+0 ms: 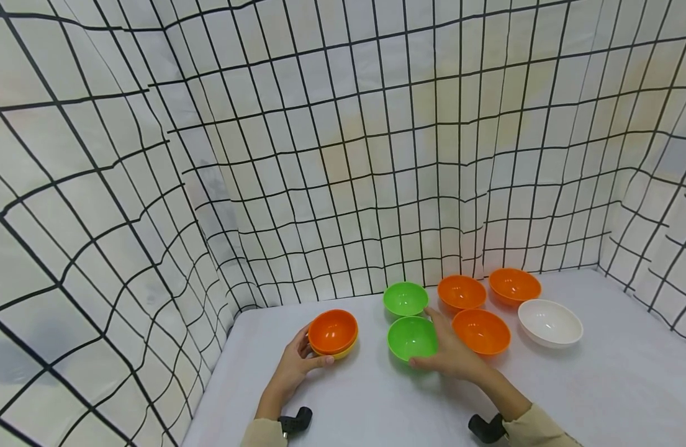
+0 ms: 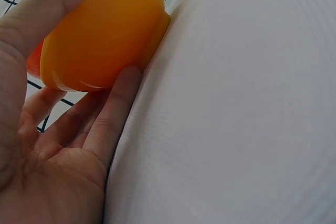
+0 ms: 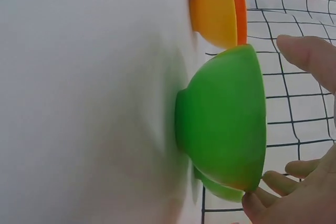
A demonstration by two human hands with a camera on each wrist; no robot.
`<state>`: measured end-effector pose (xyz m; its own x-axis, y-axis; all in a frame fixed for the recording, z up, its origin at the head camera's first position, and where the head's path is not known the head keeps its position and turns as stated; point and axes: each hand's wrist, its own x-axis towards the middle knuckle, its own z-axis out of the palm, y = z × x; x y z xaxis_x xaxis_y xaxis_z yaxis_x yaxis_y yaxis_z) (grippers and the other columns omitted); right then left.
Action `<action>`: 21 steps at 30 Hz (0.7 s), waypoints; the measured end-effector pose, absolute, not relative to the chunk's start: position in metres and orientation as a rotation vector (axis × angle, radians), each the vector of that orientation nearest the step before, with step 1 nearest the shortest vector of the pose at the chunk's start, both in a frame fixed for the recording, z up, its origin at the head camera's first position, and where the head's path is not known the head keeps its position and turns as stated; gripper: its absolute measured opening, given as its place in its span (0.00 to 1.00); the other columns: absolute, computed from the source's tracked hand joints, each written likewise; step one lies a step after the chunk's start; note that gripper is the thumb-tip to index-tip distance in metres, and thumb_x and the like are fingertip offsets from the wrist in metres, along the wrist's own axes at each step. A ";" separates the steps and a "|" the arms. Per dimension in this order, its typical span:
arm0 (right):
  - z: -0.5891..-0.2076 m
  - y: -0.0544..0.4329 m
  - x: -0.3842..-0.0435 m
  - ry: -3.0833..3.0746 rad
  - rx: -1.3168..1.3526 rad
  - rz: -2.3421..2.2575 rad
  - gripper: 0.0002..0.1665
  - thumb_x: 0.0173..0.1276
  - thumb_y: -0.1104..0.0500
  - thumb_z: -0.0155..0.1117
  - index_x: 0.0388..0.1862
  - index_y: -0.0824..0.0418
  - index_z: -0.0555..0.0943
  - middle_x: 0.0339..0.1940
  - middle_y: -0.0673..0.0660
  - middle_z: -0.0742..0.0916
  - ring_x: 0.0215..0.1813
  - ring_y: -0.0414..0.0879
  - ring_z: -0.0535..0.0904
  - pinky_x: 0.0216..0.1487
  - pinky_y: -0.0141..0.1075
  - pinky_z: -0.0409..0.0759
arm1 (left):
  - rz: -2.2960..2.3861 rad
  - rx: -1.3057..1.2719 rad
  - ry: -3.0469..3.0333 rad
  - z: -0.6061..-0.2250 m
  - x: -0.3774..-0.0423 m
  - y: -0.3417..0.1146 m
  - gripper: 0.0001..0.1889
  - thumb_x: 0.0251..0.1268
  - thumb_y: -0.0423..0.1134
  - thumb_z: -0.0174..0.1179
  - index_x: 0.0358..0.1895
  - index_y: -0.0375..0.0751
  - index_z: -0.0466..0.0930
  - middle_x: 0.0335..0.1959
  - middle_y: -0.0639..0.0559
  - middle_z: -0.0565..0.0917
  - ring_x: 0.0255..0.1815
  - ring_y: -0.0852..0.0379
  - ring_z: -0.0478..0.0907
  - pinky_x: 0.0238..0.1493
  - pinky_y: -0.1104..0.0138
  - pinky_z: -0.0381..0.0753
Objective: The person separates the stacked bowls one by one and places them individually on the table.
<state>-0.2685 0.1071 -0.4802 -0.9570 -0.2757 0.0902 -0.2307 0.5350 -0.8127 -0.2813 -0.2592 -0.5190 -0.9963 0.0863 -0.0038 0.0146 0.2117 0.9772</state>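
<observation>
An orange bowl [image 1: 333,331] is nested inside a yellow bowl [image 2: 105,35] on the left part of the table. My left hand [image 1: 294,365] holds this pair from its left side, thumb at the near side and fingers along the outer wall. Toward the middle stands a green bowl [image 3: 226,114], upright on the cloth. Around its right side my right hand [image 1: 453,351] is spread. In the right wrist view the fingertips touch the green rim, while the thumb stays apart from it. Just behind is a second green bowl [image 1: 406,300].
Three more orange bowls stand to the right: a near one [image 1: 481,332], a back one [image 1: 461,293] and a far right one [image 1: 514,286]. Beside them is a white bowl [image 1: 550,323]. White cloth covers the table [image 1: 370,403]; grid-patterned sheets [image 1: 343,155] enclose it.
</observation>
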 end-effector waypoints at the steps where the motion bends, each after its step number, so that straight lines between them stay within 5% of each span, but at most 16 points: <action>1: -0.479 0.107 -0.268 2.721 -0.454 -1.419 0.71 0.51 0.45 0.83 0.82 0.62 0.49 0.80 0.68 0.61 0.76 0.66 0.64 0.73 0.69 0.68 | 1.936 0.100 2.399 -0.519 -0.281 -0.259 0.52 0.49 0.42 0.81 0.79 0.56 0.61 0.77 0.48 0.70 0.75 0.45 0.70 0.75 0.53 0.74; 21: -0.441 0.065 -0.289 2.685 -0.759 -1.349 0.57 0.57 0.44 0.81 0.79 0.56 0.61 0.76 0.56 0.73 0.75 0.56 0.71 0.75 0.60 0.72 | 1.930 0.095 2.404 -0.519 -0.282 -0.260 0.53 0.48 0.45 0.82 0.79 0.56 0.61 0.77 0.48 0.70 0.76 0.44 0.69 0.76 0.50 0.72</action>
<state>-0.2889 0.0647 -0.4407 -0.8793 -0.4425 0.1761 -0.4054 0.5013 -0.7644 -0.2816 -0.2605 -0.5193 -0.9965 0.0835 -0.0061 0.0121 0.2155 0.9764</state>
